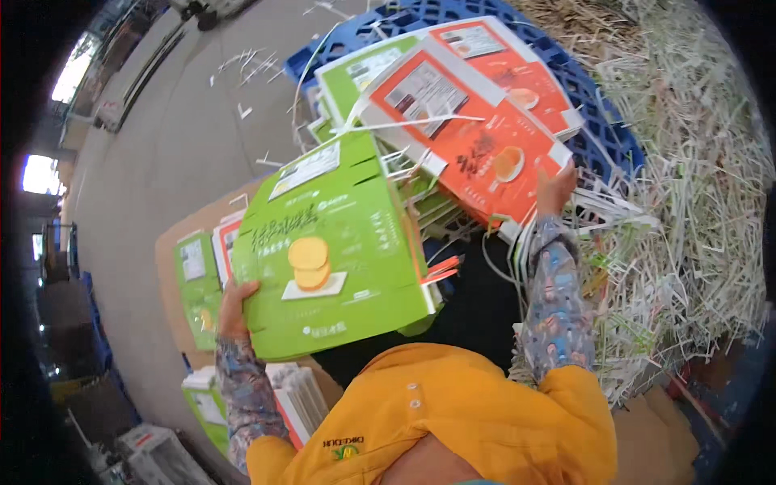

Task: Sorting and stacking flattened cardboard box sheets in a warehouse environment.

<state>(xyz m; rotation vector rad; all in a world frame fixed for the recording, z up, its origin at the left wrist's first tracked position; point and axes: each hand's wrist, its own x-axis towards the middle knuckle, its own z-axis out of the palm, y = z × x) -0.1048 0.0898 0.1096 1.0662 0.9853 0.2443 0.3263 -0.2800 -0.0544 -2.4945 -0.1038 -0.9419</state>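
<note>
My left hand (235,307) is closed on the left edge of green printed carton blanks (347,230), which lie tilted in front of me. How many blanks are in this stack I cannot tell. At the right, my right hand (555,187) grips the lower right corner of an orange printed carton blank (462,166). The fingers are partly hidden beneath it. That blank overlaps another orange carton blank (529,69) and a green one (347,81) on the pile behind. Thin white paper strips (416,124) hang across the blanks.
A blue plastic pallet (319,55) lies under the far pile. Shredded paper trimmings (679,202) heap up along the right. At the left, more green blanks (196,279) rest on brown cardboard (171,242), with another stack (299,396) by my left forearm. Scraps litter the grey floor (190,121).
</note>
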